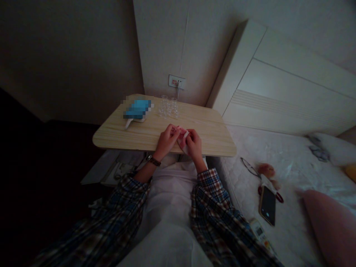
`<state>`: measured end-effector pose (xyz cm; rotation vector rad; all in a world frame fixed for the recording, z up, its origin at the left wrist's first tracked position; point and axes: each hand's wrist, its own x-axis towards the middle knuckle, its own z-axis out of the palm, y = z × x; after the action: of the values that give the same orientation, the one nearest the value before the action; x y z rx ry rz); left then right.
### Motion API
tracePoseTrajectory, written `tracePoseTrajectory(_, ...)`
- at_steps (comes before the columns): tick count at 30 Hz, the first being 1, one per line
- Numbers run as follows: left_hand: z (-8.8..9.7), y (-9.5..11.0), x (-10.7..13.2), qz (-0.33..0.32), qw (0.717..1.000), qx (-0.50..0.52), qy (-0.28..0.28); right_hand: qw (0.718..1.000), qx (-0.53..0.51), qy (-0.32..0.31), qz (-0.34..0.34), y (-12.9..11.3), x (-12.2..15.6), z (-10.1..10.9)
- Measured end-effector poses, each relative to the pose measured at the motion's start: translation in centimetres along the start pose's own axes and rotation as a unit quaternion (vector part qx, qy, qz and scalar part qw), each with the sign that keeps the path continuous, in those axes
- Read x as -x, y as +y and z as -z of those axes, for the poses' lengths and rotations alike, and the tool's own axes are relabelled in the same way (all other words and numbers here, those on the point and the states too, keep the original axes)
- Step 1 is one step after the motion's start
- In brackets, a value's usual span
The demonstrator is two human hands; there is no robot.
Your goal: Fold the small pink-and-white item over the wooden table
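Pinching a small pink-and-white item (182,134), the left hand (167,139) and right hand (194,145) both grasp it at the worktop (133,135) near edge; whether it is opened yet cannot be told. Clear cups (168,107) stand beyond, untouched.

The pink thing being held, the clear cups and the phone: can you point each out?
pink thing (181,134): head view, on its pink middle.
clear cups (168,107): head view, on the middle of the cluster.
phone (267,205): head view, on its dark screen.
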<state>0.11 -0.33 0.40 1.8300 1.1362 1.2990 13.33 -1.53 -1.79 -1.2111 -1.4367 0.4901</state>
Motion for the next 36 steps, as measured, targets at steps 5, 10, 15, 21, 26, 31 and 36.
tracePoseTrajectory(5,-0.04,-0.16,-0.04,-0.002,1.000,0.001,-0.002,1.000,-0.002,0.003,0.006,0.02,0.01,-0.02)
tracePoseTrajectory(10,-0.13,-0.08,-0.04,0.005,1.000,0.004,-0.003,1.000,-0.001,0.000,-0.004,0.02,-0.06,-0.04)
tracePoseTrajectory(15,-0.10,0.01,0.01,0.012,1.000,0.000,-0.001,1.000,-0.004,-0.002,0.000,-0.05,-0.07,0.05)
tracePoseTrajectory(21,-0.09,-0.29,-0.03,0.002,1.000,0.001,0.000,1.000,-0.002,0.003,0.002,0.07,-0.03,-0.01)
tracePoseTrajectory(26,-0.20,-0.41,-0.04,0.002,1.000,0.009,0.005,1.000,0.002,0.004,0.008,0.11,-0.01,0.01)
tracePoseTrajectory(31,-0.22,-0.34,0.00,-0.004,1.000,0.011,0.007,1.000,0.007,0.001,0.000,0.08,-0.01,0.04)
tracePoseTrajectory(36,-0.17,-0.26,0.01,-0.009,1.000,0.009,0.006,1.000,0.006,0.003,0.009,0.08,-0.01,0.05)
